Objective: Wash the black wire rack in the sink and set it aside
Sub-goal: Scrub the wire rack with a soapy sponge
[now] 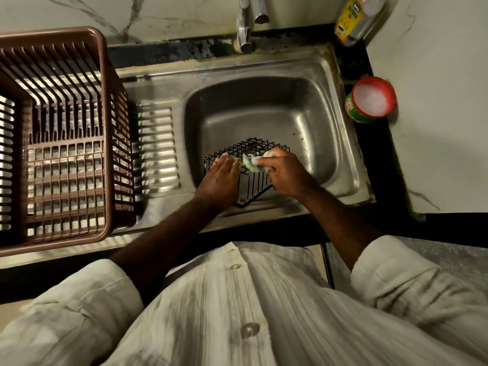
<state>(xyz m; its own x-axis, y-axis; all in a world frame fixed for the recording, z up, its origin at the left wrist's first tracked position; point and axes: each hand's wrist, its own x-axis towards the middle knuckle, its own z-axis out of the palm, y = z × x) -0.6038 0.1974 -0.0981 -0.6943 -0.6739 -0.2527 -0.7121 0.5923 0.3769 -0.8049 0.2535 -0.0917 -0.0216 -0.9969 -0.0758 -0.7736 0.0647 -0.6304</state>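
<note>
Head view: the sink fills the middle of the bench. The black wire rack stands in the basin at about 6 o'clock, propped against the near wall, with its gridded face up and its lower bars running down towards the person.

The left hand lies on the rack's 9 o'clock edge. Its fingers are stretched almost straight over the wires, pressing down rather than wrapping round anything. The right hand is at the rack's 3 o'clock side, its fingers closed in a pinch on a foamy green scrub pad held against the grid.

The tap stands at 12 o'clock, and no water can be seen running from it. A yellow-labelled bottle stands at 1 o'clock, an open red tub of white soap at 3 o'clock, and a brown plastic basket at 9 o'clock on the drainboard.

This looks like mid-scrub, with rinsing and setting aside not yet done. The main risk is the rack sliding. It leans on smooth steel, its wires are soapy, and only a flat hand steadies it, so a hard sideways stroke could skid it or tip it flat. The pad may also catch on wire crossings and tear, or be pulled out of the pinch.
</note>
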